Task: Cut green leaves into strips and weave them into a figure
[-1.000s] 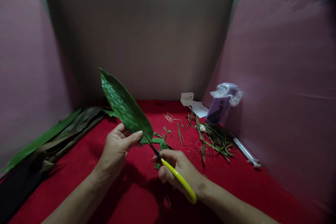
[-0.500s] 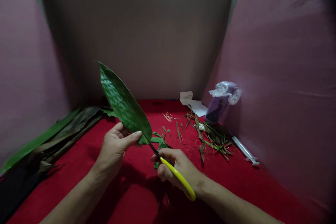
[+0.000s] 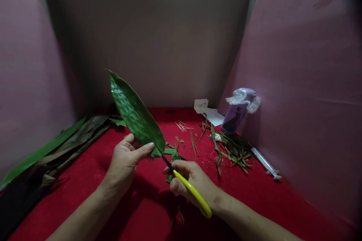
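Note:
A broad, glossy green leaf (image 3: 135,111) is held up in the air, its pointed tip to the upper left. My left hand (image 3: 127,160) pinches its lower end between thumb and fingers. Scissors with yellow handles (image 3: 192,192) are in my right hand (image 3: 192,179), fingers wrapped around them. Their dark blades reach the leaf's base near my left thumb; how far apart the blades are is hard to see. Below and behind lie cut green leaf pieces (image 3: 169,151), partly hidden by my hands.
Long green and dried leaves (image 3: 68,135) lie at the left. Thin sticks (image 3: 182,126) and white paper (image 3: 213,116) are farther back. To the right are a pile of dry leaf strips (image 3: 236,150), a purple container (image 3: 234,115) with clear plastic, and a syringe (image 3: 266,162). Walls enclose the red surface.
The leaf and both hands have shifted very slightly right and down in the picture. Both grips look the same, and the scissors remain at the leaf's base.

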### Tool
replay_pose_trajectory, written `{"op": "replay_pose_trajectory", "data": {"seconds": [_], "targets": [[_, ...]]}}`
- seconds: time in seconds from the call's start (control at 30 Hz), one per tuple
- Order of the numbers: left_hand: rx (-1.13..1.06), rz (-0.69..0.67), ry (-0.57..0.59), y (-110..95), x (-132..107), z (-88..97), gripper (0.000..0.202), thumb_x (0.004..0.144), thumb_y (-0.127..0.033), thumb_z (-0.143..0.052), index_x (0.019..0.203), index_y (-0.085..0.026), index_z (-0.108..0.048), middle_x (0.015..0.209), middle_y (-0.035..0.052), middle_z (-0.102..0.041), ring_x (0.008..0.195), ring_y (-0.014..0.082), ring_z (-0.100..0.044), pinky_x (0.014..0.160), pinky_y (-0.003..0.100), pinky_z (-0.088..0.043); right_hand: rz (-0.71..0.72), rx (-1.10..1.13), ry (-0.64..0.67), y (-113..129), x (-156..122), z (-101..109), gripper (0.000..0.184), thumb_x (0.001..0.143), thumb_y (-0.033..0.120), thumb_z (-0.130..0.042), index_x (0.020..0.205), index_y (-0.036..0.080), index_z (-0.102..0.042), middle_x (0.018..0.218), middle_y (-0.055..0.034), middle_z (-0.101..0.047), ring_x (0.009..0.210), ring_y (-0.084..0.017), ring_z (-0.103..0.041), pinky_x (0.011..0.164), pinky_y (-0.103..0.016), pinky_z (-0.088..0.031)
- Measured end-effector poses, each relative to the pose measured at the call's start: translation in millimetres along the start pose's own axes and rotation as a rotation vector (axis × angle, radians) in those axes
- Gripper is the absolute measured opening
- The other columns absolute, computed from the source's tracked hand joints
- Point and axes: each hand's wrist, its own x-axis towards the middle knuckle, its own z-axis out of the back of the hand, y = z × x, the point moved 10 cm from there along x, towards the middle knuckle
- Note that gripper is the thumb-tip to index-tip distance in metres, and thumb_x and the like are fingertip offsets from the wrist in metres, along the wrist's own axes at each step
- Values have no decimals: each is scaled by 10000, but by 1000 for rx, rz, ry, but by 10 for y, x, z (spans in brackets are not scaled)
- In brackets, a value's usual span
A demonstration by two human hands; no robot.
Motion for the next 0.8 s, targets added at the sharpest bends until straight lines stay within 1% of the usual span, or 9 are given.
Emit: {"op": "replay_pose_trajectory", "data": {"seconds": [0.13,0.27,0.43,0.63,0.8], "targets": [[-26,-10,4,-23,14,5,317,614,-185,-777,898,-143,-644,759,40,-711,610,162,-652,561,266,-550,17,-46,11,-15,-1,3,568,701,657,-596,953,148,-602,661,21,-456,566,-91,-367,485,-212,-302],[-14,-22,-6,-62,0,18,313,621,-186,-775,902,-145,-643,742,29,-701,608,152,-644,555,249,-543,28,-30,12,-14,-5,-1,550,699,648,-605,930,149,-598,637,35,-406,566,-92,-331,478,-211,-282],[29,-7,27,-33,-30,-19,319,627,-196,-771,910,-147,-632,714,25,-691,614,167,-647,554,266,-545,28,5,4,-9,5,-5,555,681,646,-626,916,144,-595,628,43,-378,553,-85,-296,470,-211,-262],[37,10,33,15,-27,-41,309,631,-207,-769,900,-146,-630,705,21,-686,572,147,-629,571,270,-543,-16,37,-4,-92,10,-11,603,660,674,-622,933,137,-599,610,42,-417,535,-82,-350,468,-209,-283],[35,0,37,23,-35,-38,306,643,-208,-764,909,-150,-624,738,33,-693,673,181,-661,592,268,-546,-27,71,-23,-107,4,-15,628,643,686,-627,937,132,-593,599,45,-411,528,-81,-349,470,-209,-280]]}}
